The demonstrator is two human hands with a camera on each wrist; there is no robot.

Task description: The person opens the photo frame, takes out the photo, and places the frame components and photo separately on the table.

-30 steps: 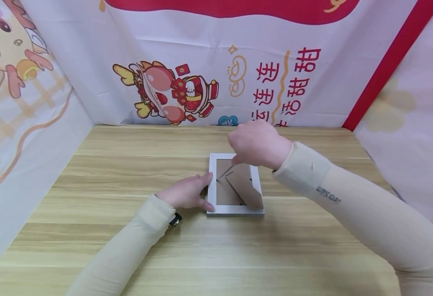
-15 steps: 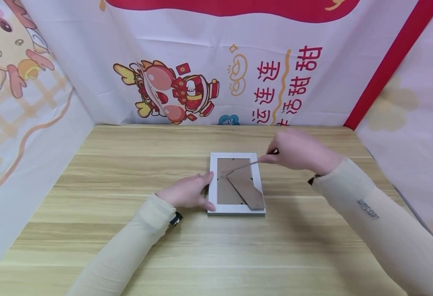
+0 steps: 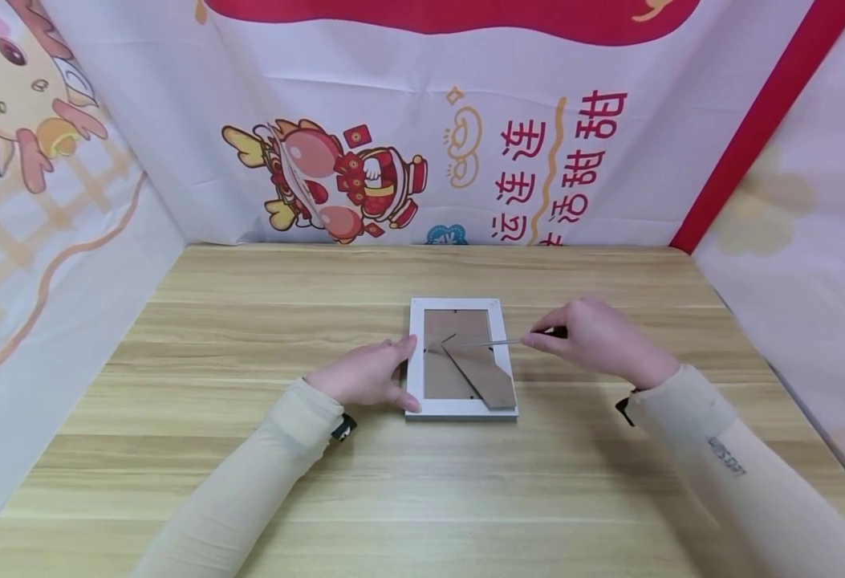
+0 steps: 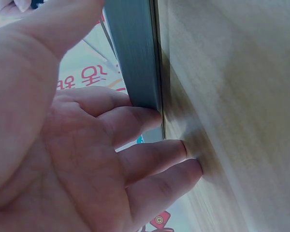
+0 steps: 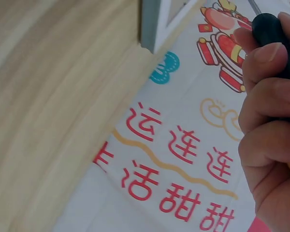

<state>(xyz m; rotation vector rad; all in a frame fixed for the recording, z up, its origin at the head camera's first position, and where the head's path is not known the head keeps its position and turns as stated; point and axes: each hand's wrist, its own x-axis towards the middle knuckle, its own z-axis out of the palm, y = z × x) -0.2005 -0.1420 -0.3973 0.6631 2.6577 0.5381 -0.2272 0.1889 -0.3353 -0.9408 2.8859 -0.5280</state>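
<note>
A white picture frame point(image 3: 454, 409) lies face down on the wooden table, with its brown backing board point(image 3: 442, 381) and easel stand point(image 3: 483, 373) upward. Small dark tabs sit round the board's edge. My left hand point(image 3: 360, 375) rests at the frame's left side, thumb at the near left corner; in the left wrist view its fingers point(image 4: 154, 159) extend, two against the frame's side. My right hand point(image 3: 595, 341) grips a screwdriver by its dark handle point(image 5: 269, 31). The screwdriver's thin metal shaft point(image 3: 505, 343) points left across the frame's right edge, over the backing board.
The wooden table point(image 3: 249, 321) runs back to a white printed cloth point(image 3: 393, 72) hanging behind it. More printed cloth point(image 3: 54, 265) hangs at the left, and a pale one point(image 3: 790, 185) at the right. Both wrists carry small dark straps.
My right hand has swung right and nearer with the screwdriver, whose shaft has turned from steep to nearly level across the frame. The left hand and frame stay about where they were.
</note>
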